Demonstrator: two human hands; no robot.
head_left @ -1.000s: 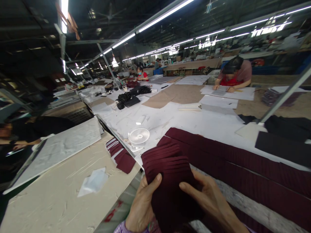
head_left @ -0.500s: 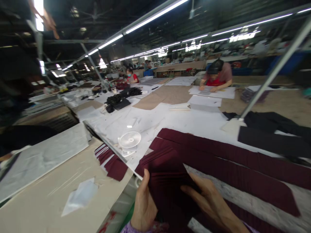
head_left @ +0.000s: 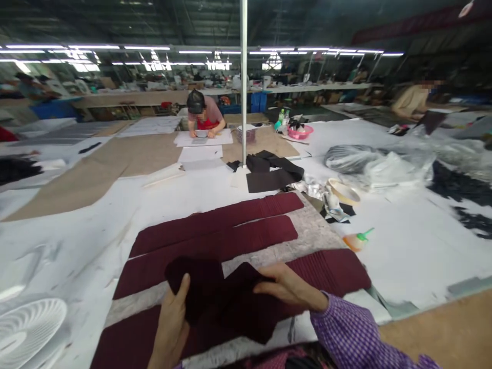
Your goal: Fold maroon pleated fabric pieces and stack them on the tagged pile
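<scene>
Dark maroon fabric pieces (head_left: pixel 246 302) are held up between both hands near the bottom centre. My left hand (head_left: pixel 171 320) grips their left edge, thumb on top. My right hand (head_left: pixel 286 287) pinches the upper right corner between thumb and fingers. Beneath them, long rows of overlapping maroon pieces (head_left: pixel 215 218) lie on a mottled grey sheet (head_left: pixel 307 225). Another row (head_left: pixel 334 271) lies to the right of my right hand, partly fanned in narrow folds.
A white fan (head_left: pixel 31 328) is at the lower left. A metal pole (head_left: pixel 244 82) rises behind the rows beside black fabric (head_left: pixel 272 174). An orange bottle (head_left: pixel 355 241) and plastic-wrapped bundles (head_left: pixel 384 164) are to the right. People work across the table.
The view has swung to the right. The held maroon pieces, a folded stack before, now show two spread parts, with my right hand pinching a corner.
</scene>
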